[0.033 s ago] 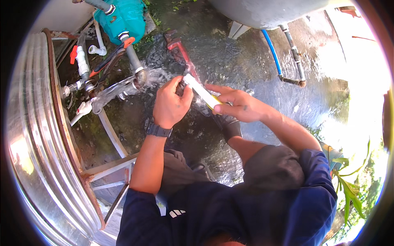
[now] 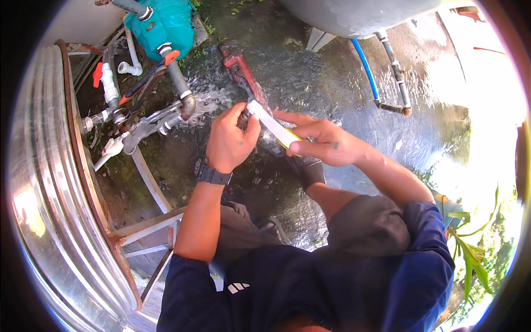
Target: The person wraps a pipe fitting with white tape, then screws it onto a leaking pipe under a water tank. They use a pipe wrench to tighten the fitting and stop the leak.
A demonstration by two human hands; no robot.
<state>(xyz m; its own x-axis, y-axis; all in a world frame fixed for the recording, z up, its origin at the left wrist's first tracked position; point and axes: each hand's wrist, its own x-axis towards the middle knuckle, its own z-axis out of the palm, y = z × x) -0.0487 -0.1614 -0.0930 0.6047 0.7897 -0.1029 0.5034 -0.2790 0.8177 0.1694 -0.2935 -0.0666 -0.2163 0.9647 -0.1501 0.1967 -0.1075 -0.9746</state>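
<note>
In front of me, a white strip (image 2: pixel 271 123) that looks like thread seal tape runs between my hands, with a yellow edge at its lower end. My left hand (image 2: pixel 232 138), a dark watch on its wrist, is closed on the upper end, thumb against curled fingers; whether it also holds a small fitting is hidden. My right hand (image 2: pixel 323 141) grips the lower, yellow-edged end between thumb and fingers, with the index finger stretched out along it. Just beyond, a red pipe wrench (image 2: pixel 241 74) lies in the running water on the ground.
Water splashes by an open pipe elbow (image 2: pixel 188 106) below a teal pump (image 2: pixel 160 33). White valves (image 2: pixel 113 146) and an orange-and-black-handled tool (image 2: pixel 146 80) are at left, beside a ribbed metal tank (image 2: pixel 50 182) on a rusty stand. A grey tank (image 2: pixel 365 16) stands far right with a blue pipe (image 2: pixel 365 69).
My right hand has shifted very slightly, and the strip's angle differs a little. The water around the pipe elbow splashes in a different shape. My left hand has stayed in place.
</note>
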